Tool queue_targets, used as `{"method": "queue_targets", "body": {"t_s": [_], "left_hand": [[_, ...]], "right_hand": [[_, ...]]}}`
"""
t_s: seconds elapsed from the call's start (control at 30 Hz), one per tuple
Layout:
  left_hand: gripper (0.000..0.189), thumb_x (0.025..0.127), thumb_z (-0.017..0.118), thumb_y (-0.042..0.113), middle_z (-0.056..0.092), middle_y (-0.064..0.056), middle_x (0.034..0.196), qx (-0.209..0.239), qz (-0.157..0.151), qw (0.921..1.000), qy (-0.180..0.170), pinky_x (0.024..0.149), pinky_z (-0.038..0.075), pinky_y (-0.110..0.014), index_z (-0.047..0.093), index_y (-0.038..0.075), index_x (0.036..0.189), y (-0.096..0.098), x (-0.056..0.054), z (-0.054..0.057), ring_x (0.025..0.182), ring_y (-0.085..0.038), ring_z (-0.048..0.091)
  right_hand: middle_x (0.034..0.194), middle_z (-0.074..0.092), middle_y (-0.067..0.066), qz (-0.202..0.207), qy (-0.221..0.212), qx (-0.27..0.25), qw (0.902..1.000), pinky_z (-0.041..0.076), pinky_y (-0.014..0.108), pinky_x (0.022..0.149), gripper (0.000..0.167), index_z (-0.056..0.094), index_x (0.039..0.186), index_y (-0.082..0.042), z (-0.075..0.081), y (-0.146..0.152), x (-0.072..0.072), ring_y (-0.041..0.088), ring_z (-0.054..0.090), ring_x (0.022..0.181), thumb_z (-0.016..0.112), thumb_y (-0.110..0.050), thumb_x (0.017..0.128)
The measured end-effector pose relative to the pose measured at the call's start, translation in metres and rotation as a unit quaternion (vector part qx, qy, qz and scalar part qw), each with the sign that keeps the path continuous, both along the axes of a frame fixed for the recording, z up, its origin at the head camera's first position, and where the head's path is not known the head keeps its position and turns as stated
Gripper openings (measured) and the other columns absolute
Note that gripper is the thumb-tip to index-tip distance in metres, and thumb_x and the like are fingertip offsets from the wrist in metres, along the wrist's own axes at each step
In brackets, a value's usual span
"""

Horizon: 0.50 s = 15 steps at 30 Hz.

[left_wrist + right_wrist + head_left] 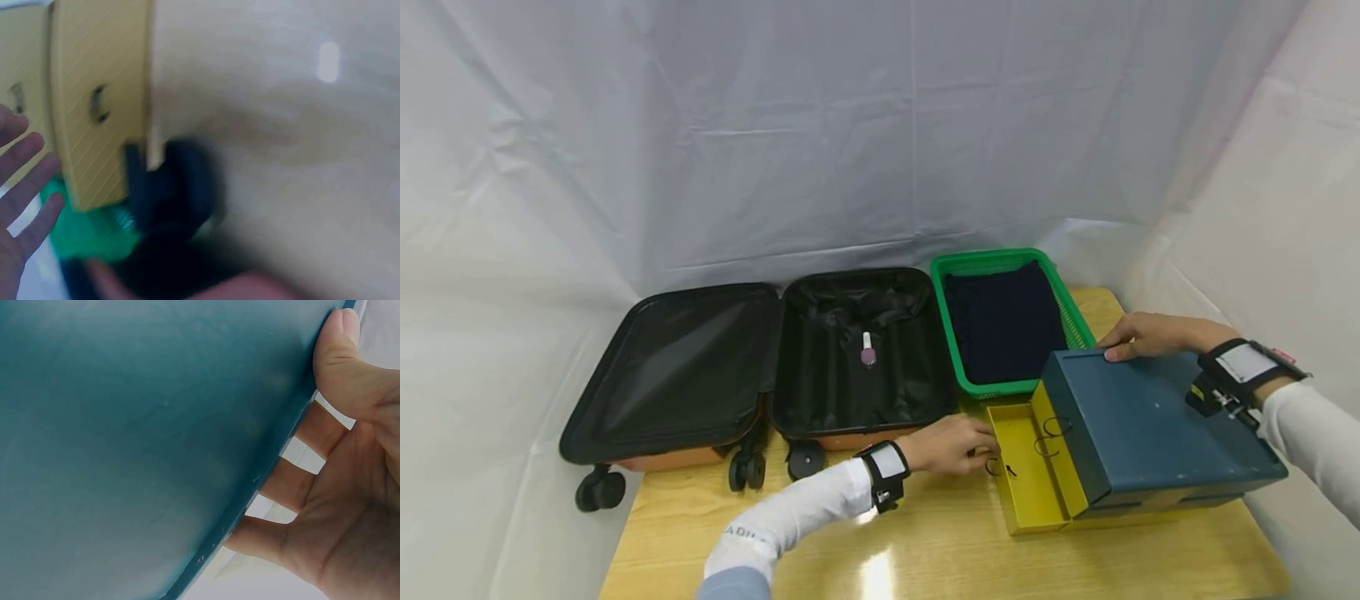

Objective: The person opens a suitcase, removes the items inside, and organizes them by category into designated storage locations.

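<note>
A blue drawer box (1157,417) with yellow drawers stands at the right of the table. My right hand (1150,335) holds its far top edge, thumb on top and the fingers over the side, as the right wrist view also shows. The lower yellow drawer (1026,500) is pulled out, with a small dark piece near its front wall. My left hand (951,444) is at that drawer's front, close to the ring handle (992,467). In the left wrist view its fingers (31,212) look extended and apart before the yellow fronts; contact with the handle cannot be made out.
An open suitcase (700,367) with black lining lies at the left, a small bottle (868,350) with purple contents and white cap in its right half. Behind the drawer box, a green basket (955,333) holds dark folded cloth (1003,321). Wooden table (940,550) shows in front.
</note>
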State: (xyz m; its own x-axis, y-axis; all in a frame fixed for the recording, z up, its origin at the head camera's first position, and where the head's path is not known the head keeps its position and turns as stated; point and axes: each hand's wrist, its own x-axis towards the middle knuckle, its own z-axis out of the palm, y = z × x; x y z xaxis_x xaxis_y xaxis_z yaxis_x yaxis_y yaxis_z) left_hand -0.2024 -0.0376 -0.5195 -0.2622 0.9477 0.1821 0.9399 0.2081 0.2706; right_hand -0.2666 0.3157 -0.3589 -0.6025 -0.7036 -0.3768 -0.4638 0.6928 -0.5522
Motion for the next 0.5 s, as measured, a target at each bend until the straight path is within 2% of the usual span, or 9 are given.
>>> {"method": "queue_targets", "body": {"t_s": [0.17, 0.27, 0.4, 0.5], "left_hand": [[0.018, 0.096, 0.063, 0.012, 0.067, 0.002, 0.103, 0.066, 0.043, 0.9969, 0.006, 0.077, 0.045, -0.017, 0.075, 0.012, 0.11, -0.008, -0.028, 0.03, 0.083, -0.005, 0.061], [0.018, 0.096, 0.063, 0.009, 0.067, 0.0, 0.103, 0.089, 0.075, 0.9932, -0.006, 0.074, 0.046, -0.02, 0.074, 0.01, 0.109, -0.015, -0.048, 0.046, 0.081, -0.007, 0.061], [0.019, 0.097, 0.061, 0.007, 0.067, -0.003, 0.105, 0.097, 0.14, 0.9851, -0.027, 0.074, 0.048, -0.022, 0.072, 0.008, 0.113, -0.025, -0.075, 0.06, 0.086, -0.011, 0.063], [0.021, 0.099, 0.058, 0.008, 0.068, -0.005, 0.106, 0.087, 0.203, 0.9746, -0.036, 0.076, 0.05, -0.026, 0.071, 0.007, 0.115, -0.033, -0.096, 0.062, 0.089, -0.014, 0.063]], "right_hand": [[0.106, 0.073, 0.003, -0.007, 0.001, 0.009, 0.9999, 0.053, 0.031, 0.081, 0.029, 0.07, 0.122, -0.002, 0.0, 0.001, 0.001, 0.011, 0.067, 0.091, 0.057, -0.016, 0.1], [0.109, 0.072, 0.005, -0.008, -0.001, 0.007, 0.9999, 0.052, 0.03, 0.081, 0.03, 0.069, 0.123, -0.001, -0.001, 0.001, 0.001, 0.01, 0.067, 0.092, 0.057, -0.016, 0.1], [0.104, 0.073, 0.002, 0.0, -0.003, 0.0, 1.0, 0.051, 0.029, 0.076, 0.027, 0.071, 0.12, -0.003, -0.002, 0.001, 0.002, 0.008, 0.064, 0.085, 0.057, -0.016, 0.1], [0.102, 0.072, 0.0, 0.001, -0.003, 0.004, 1.0, 0.05, 0.029, 0.075, 0.026, 0.072, 0.119, -0.004, -0.003, 0.0, 0.001, 0.007, 0.062, 0.083, 0.058, -0.016, 0.1]]}}
